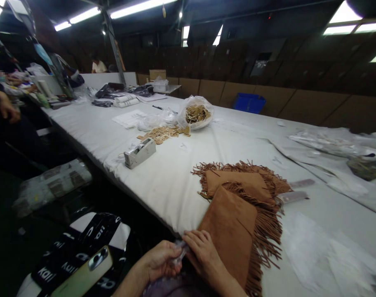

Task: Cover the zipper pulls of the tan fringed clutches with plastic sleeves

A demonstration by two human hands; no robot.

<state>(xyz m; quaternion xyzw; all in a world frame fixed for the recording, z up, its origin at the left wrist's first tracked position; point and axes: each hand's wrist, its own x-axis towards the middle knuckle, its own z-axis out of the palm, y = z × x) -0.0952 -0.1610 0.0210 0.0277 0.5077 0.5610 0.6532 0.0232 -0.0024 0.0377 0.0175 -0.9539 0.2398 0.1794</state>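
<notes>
A brown suede piece with fringe point(234, 231) lies at the near edge of the white table point(175, 181), on top of more fringed brown pieces point(240, 179). My right hand point(203, 255) rests on its near corner, fingers curled over the edge. My left hand point(158, 260) is just left of it, fingers pinched on a thin clear or pale bit point(179, 252) that I cannot make out.
A grey tape dispenser point(140, 152) sits to the left. Beyond it lie tan paper tags point(163, 133) and a clear bag of tags point(196, 113). A phone point(83, 274) rests on my lap at lower left. Another person point(4, 103) stands at far left. Clear plastic sheets point(318, 251) lie right.
</notes>
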